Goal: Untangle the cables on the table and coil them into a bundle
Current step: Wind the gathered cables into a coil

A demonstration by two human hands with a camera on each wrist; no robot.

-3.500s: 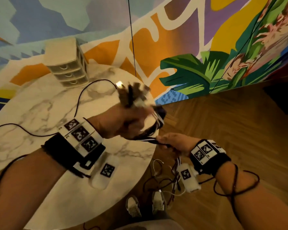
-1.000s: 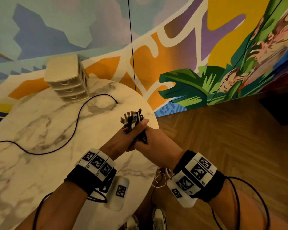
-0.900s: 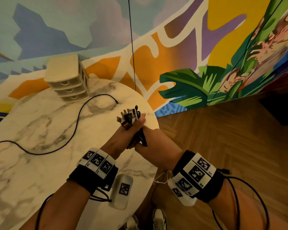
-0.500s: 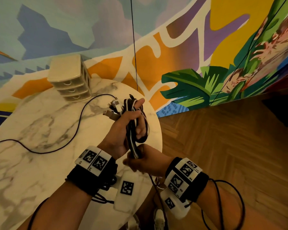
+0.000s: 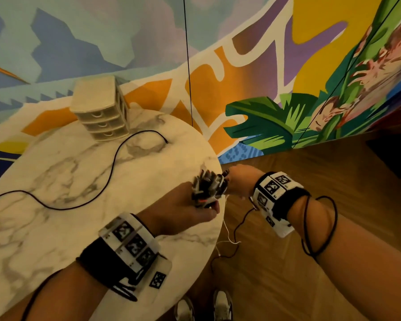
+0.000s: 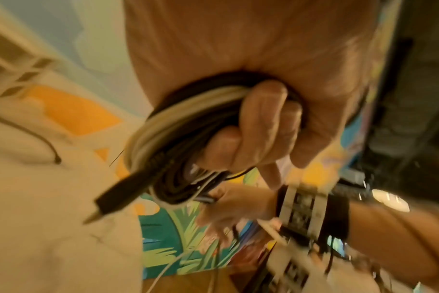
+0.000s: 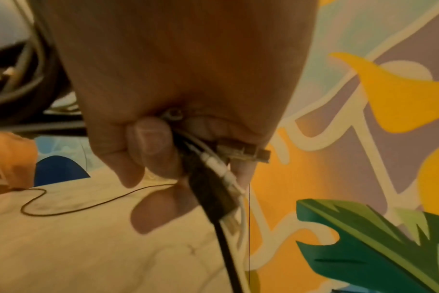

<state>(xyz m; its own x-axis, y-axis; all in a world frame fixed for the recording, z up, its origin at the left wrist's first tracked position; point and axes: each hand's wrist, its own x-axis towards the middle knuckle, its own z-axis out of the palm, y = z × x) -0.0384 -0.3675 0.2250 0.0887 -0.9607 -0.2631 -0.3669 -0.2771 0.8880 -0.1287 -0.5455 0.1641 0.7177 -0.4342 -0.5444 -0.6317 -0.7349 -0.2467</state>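
Observation:
My left hand grips a coiled bundle of black and white cables over the right edge of the marble table; several plug ends stick up from it. In the left wrist view the fingers curl round the coil, and a black plug juts out. My right hand sits just right of the bundle and pinches several cable ends: a black USB plug and a white lead. Thin loose strands dangle below toward the floor.
One long black cable snakes loose across the table. A small cream drawer unit stands at the table's far side. A painted wall lies behind, wooden floor to the right, and my shoes below the table edge.
My left hand has lowered with the bundle, plug ends now pointing up. My right hand has moved from under the bundle up to its right side, still holding cable ends.

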